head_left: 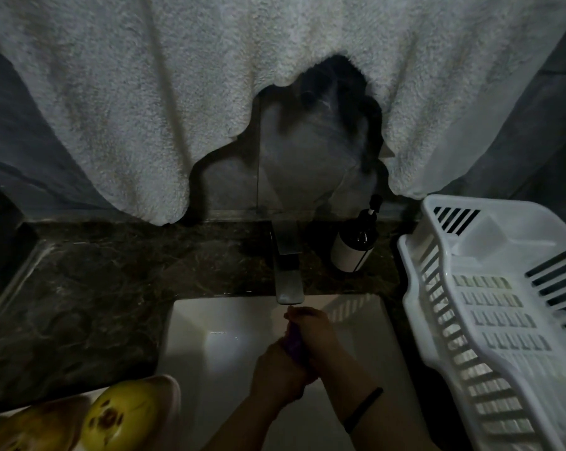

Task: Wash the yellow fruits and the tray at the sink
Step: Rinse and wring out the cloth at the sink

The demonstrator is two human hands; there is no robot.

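Observation:
Over the white sink [190, 340], just under the faucet spout [289, 288], my two hands are together. My left hand [276, 369] and my right hand [314, 330] both grip a small purple thing [293, 343] between them; most of it is hidden by the fingers. At the bottom left, two yellow fruits [119, 418] [34, 428] lie on a pale tray [168, 385] on the counter beside the sink. I cannot see whether water is running.
A white plastic dish rack [490, 314] stands right of the sink. A dark pump bottle [355, 245] stands behind the basin by the faucet. White towels [145, 109] hang over the back wall. Dark marble counter [96, 288] stretches left.

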